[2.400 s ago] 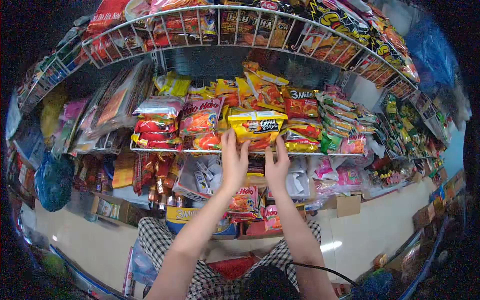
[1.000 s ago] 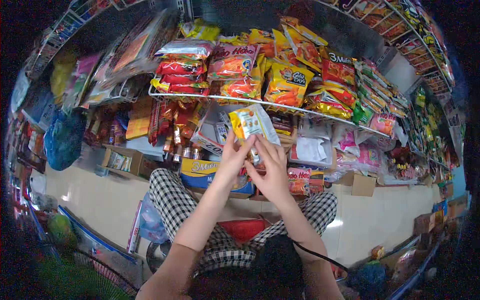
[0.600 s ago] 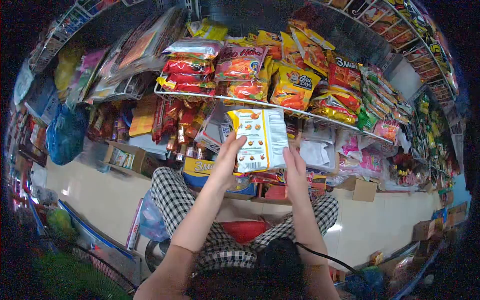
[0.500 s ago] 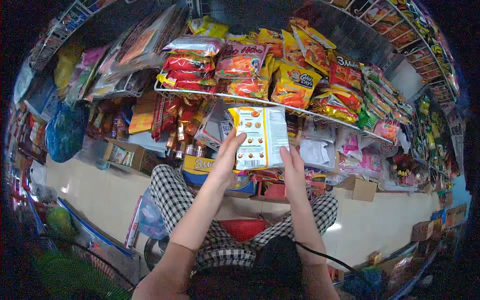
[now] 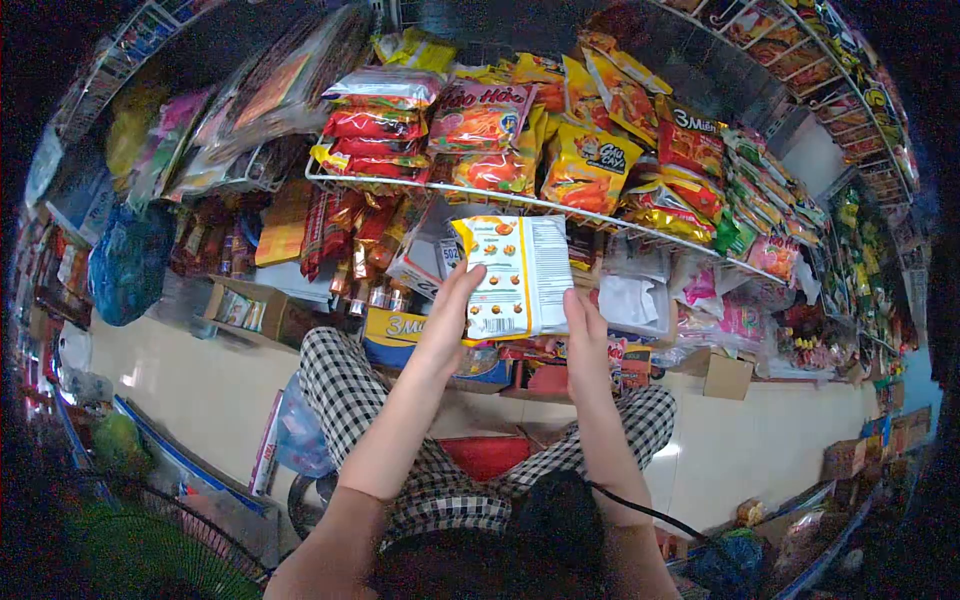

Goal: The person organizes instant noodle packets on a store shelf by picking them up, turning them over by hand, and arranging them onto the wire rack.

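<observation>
Between my two hands is an instant noodle packet (image 5: 514, 275), its white-and-yellow back with small pictures, printed text and a barcode turned up toward me. My left hand (image 5: 452, 310) grips the packet's left edge, thumb on the face and fingers mostly hidden underneath. At the right edge, my right hand (image 5: 586, 335) presses against the packet's side; some of its fingers are hidden. Just beyond the packet is a white wire rack (image 5: 470, 192) with rows of noodle packets, among them a pink one (image 5: 482, 117) and a yellow one (image 5: 588, 168).
Below the rack stand a yellow-and-blue carton (image 5: 395, 328), an open cardboard box (image 5: 240, 308) and a white bin (image 5: 640, 308). A blue bag (image 5: 128, 265) hangs at left. A fan guard (image 5: 150, 535) is at lower left. Boxes (image 5: 860, 455) stand at lower right.
The packet has shifted very slightly left in view. My right thumb, earlier over the packet's face, now lies along its right edge. My left hand keeps its grip.
</observation>
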The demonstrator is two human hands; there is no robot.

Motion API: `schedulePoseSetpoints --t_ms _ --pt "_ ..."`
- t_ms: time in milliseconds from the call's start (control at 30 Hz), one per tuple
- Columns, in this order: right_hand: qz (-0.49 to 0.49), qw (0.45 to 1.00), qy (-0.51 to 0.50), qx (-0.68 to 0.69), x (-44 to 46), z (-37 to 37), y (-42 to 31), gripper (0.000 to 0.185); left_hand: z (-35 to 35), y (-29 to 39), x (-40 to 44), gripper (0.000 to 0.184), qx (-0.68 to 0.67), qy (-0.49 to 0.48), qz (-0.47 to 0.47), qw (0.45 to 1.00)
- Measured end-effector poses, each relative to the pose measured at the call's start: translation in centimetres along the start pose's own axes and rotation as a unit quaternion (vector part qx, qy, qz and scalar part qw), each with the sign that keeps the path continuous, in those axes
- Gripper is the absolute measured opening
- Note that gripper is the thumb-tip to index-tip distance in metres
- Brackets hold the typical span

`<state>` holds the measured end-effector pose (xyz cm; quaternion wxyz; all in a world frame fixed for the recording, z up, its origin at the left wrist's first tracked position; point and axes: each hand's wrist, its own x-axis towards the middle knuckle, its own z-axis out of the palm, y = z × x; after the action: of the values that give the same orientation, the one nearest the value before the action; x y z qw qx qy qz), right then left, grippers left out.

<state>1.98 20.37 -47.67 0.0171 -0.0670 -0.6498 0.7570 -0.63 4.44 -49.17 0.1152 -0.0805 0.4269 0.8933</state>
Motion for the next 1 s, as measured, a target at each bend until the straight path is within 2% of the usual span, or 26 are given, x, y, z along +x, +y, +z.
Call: schedulePoseSetpoints --t_ms 200,500,567,700,800,867,900,967,1000 --pt "-0.021 1.000 0.011 -0.018 -0.3 0.4 -0.5 0.031 0.4 0.2 -0.3 0.066 0.001 -0.006 0.005 1.000" --pt "-0.021 0.999 -0.028 -0.009 -0.5 0.1 -0.5 0.031 0.1 -0.4 -0.3 0.061 -0.027 0.016 -0.015 0.999" --pt "-0.016 1.000 -0.015 0.018 -0.7 0.5 -0.6 0.027 0.2 -0.3 -0.5 0.059 -0.029 0.049 -0.019 0.998" --pt "-0.016 1.000 -0.013 0.009 -0.6 0.3 -0.3 0.028 0.8 0.6 -1.2 0.056 -0.034 0.030 -0.016 0.999" --pt "0.020 0.999 -0.041 0.000 -0.6 0.4 -0.3 0.033 1.0 0.6 -1.6 0.050 -0.045 0.025 0.004 0.999" --pt "-0.128 0.990 0.058 0.007 -1.0 1.7 -0.6 0.046 1.3 0.5 -1.9 0.045 0.025 0.039 0.115 0.992" --pt "-0.126 0.990 0.059 0.005 -0.9 1.4 -0.4 0.046 1.5 0.5 -2.1 0.045 0.025 0.040 0.112 0.993" --pt "-0.197 0.975 0.010 -0.107 -0.4 0.5 0.3 0.063 2.0 0.8 -2.5 0.044 0.165 0.063 0.257 0.950" --pt "-0.180 0.972 -0.017 -0.150 -0.4 0.4 0.5 0.065 2.3 0.6 -2.8 0.044 0.211 0.081 0.274 0.935"
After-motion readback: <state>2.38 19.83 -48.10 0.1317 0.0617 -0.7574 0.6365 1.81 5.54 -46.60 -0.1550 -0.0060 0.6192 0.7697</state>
